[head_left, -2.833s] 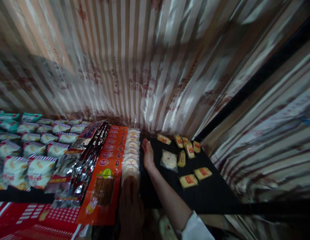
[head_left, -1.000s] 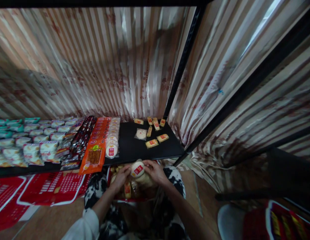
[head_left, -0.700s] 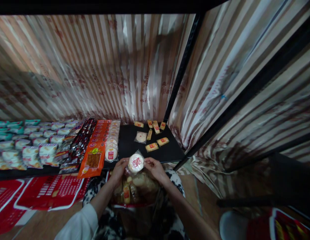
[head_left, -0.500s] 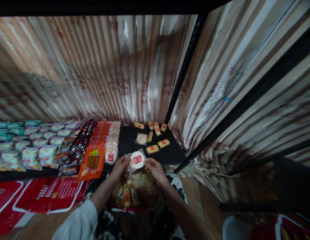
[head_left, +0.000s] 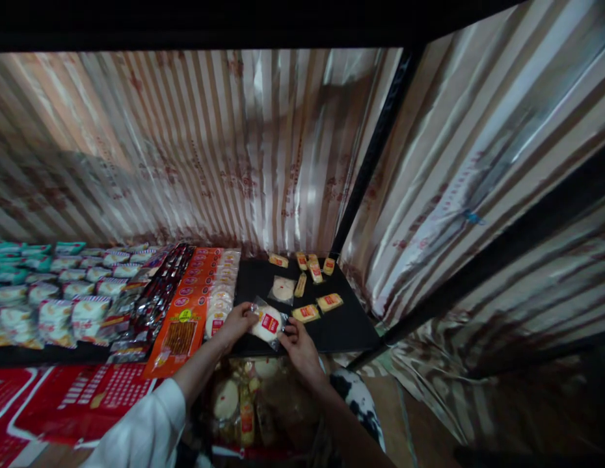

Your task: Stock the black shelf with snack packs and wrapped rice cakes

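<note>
Pinching a clear-wrapped round white packet (head_left: pixel 267 324) by opposite edges, just right of the gripping left hand (head_left: pixel 237 324) and up-left of the gripping right hand (head_left: pixel 301 350).

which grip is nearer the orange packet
Left. The left grip is to the right of the orange packet, beside the row of round packs; the right grip is farther right, across the held round pack.
</note>
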Action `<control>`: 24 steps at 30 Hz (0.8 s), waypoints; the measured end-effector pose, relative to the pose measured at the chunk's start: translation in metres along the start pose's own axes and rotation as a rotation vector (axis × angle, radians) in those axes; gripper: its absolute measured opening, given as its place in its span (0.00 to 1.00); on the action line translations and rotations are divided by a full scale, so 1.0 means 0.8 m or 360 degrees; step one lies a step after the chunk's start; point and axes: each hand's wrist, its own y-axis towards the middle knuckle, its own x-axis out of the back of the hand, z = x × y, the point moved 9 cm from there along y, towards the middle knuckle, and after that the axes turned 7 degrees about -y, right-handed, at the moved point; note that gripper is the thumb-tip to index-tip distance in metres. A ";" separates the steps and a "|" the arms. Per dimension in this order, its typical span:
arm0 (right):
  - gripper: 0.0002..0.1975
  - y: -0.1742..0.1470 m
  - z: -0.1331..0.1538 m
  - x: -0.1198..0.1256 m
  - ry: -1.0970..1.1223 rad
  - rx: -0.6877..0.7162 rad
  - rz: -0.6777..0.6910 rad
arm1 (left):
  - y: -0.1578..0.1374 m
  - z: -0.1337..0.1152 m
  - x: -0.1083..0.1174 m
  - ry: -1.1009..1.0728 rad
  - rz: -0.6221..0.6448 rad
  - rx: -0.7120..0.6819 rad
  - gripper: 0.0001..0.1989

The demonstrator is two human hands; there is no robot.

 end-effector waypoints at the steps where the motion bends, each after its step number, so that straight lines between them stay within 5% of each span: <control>1: 0.22 0.003 0.017 0.007 -0.0167 0.0137 -0.0072 | 0.005 -0.008 0.000 0.0111 0.0046 -0.0035 0.10; 5: 0.23 0.017 0.074 -0.005 -0.0514 0.0522 0.0058 | 0.024 -0.032 -0.009 0.0518 0.0342 -0.0135 0.13; 9: 0.15 0.047 0.088 -0.038 -0.0566 0.0514 0.0362 | 0.045 -0.061 -0.010 0.0948 0.0416 -0.0258 0.15; 16: 0.08 0.142 0.084 -0.048 -0.0710 0.0251 0.0043 | 0.070 -0.131 0.025 0.1515 -0.0528 -0.0566 0.18; 24: 0.10 0.233 0.098 -0.108 -0.0806 0.0236 -0.0049 | 0.138 -0.064 0.020 0.0923 -0.0366 -0.0290 0.19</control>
